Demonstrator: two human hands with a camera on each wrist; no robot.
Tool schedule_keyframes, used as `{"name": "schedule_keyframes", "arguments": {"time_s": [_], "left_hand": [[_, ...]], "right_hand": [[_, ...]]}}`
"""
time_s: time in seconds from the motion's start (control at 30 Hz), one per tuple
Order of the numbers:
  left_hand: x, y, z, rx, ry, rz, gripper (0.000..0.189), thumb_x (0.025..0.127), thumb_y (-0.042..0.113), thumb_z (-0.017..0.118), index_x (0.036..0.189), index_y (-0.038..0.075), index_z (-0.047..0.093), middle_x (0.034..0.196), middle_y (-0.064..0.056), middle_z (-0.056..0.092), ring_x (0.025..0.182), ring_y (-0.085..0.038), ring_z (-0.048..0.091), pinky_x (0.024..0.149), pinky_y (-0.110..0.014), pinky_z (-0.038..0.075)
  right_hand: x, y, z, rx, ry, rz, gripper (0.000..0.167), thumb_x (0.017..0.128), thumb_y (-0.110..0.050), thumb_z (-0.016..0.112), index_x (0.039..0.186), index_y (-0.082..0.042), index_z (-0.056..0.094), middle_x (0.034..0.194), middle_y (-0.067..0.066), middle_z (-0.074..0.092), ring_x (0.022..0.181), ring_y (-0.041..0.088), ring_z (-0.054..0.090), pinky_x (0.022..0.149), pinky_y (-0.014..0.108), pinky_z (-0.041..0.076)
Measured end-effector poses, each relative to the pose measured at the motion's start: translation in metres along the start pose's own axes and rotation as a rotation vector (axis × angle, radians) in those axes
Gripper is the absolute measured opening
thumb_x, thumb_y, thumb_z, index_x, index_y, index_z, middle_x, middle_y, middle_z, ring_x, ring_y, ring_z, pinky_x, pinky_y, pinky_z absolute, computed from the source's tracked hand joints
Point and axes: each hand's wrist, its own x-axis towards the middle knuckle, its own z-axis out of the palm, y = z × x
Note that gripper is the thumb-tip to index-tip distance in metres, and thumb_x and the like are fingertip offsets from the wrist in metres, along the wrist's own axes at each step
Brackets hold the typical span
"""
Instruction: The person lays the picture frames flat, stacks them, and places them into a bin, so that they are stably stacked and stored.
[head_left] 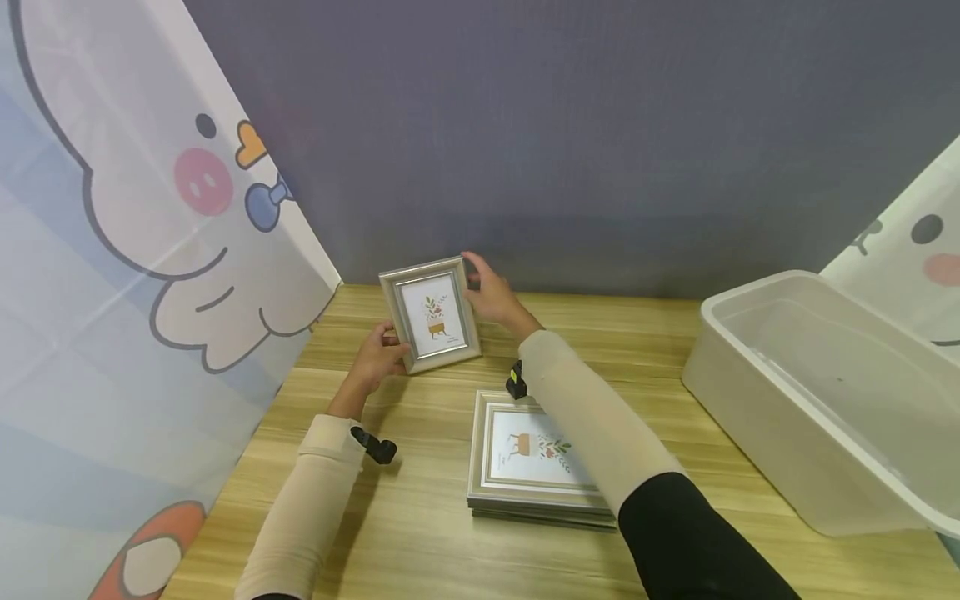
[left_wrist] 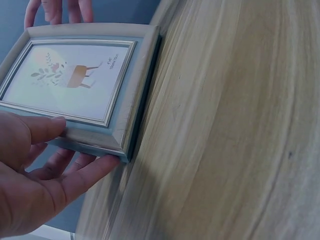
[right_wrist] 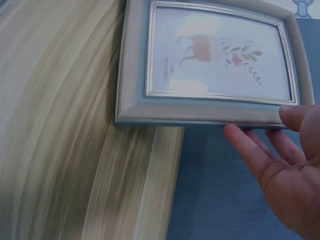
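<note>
A picture frame (head_left: 433, 318) with a silver-beige border and a potted-plant print is held nearly upright near the back of the table, leaning slightly to one side. My left hand (head_left: 380, 358) grips its lower left edge, thumb (left_wrist: 47, 128) on the front border and fingers behind and under. At the upper right edge, my right hand (head_left: 495, 293) pinches the border, its thumb (right_wrist: 295, 116) in front. Whether the bottom edge touches the table cannot be told. Closer to me lies a stack of similar picture frames (head_left: 480, 467), partly covered by my right forearm.
A white plastic bin (head_left: 757, 425) stands at the right of the wooden table (head_left: 420, 533). Behind the table rises a dark grey panel (head_left: 570, 150). Cartoon-printed sheets (head_left: 120, 217) border the left and right sides.
</note>
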Motion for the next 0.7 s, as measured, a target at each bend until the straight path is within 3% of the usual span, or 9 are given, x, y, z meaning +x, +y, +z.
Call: {"name": "schedule_keyframes", "arguments": {"time_s": [0.13,0.3,0.7], "left_hand": [[-0.0014,0.0003,-0.0007,0.025,0.008,0.006,0.058,0.103,0.004,0.055,0.155,0.002,0.029,0.142,-0.029,0.044,0.119,-0.043,0.061,0.097,-0.051,0.057],[-0.0015,0.0028,0.0004,0.031,0.008,0.006,0.057,0.103,0.006,0.055,0.155,0.003,0.031,0.144,-0.03,0.045,0.121,-0.048,0.06,0.099,-0.054,0.055],[-0.0021,0.0048,-0.0007,0.066,0.008,0.01,0.054,0.104,0.008,0.056,0.154,0.006,0.035,0.14,-0.028,0.048,0.115,-0.044,0.064,0.094,-0.05,0.059]], "right_hand": [[0.0,0.0003,-0.0003,0.0,0.008,-0.03,0.074,0.097,-0.001,0.059,0.16,-0.027,0.029,0.136,0.016,0.066,0.084,0.03,0.073,0.069,0.032,0.057],[0.0,-0.0004,-0.0014,0.001,0.016,-0.041,0.069,0.098,0.003,0.055,0.157,-0.024,0.034,0.125,0.015,0.07,0.062,0.023,0.067,0.057,0.03,0.058],[0.0017,0.0013,-0.0025,0.012,0.013,-0.034,0.069,0.097,0.002,0.056,0.156,-0.026,0.034,0.122,0.017,0.069,0.075,0.026,0.069,0.057,0.03,0.06]]}}
